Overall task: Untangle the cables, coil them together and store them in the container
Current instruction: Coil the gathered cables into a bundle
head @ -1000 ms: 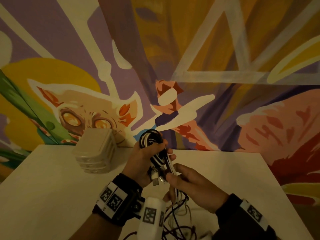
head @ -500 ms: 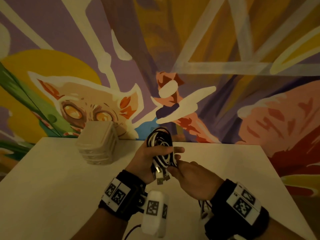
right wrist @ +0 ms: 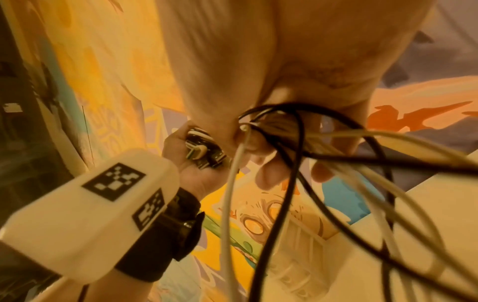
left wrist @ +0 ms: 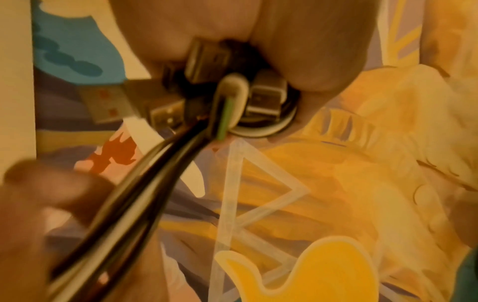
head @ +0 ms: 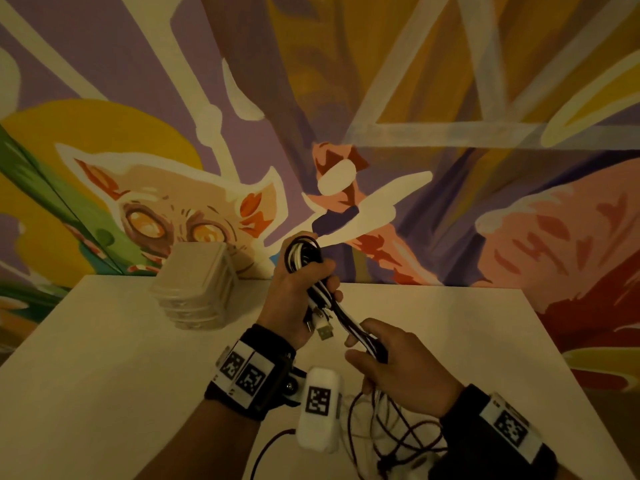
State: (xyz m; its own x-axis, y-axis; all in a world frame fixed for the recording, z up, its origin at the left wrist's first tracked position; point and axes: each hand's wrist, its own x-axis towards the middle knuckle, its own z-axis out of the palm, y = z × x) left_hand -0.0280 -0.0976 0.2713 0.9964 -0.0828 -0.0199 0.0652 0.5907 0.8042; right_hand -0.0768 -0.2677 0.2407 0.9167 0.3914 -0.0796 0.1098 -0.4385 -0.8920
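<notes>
Both hands' fingers point(head: 322, 271) seemingly around cables point(head: 341, 313)

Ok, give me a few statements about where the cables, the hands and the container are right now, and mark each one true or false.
1. The left hand grips a coiled bundle of black and white cables. True.
2. The right hand is empty and rests flat on the table. False: it holds the strands running down from the coil, above the table.
3. The container sits on the table to the left of the hands, with no cable in it that can be seen. True.
4. All the cable is already wound up. False: loose cable still lies tangled on the table under the right wrist.
5. USB plugs hang below the left hand. True.
</notes>
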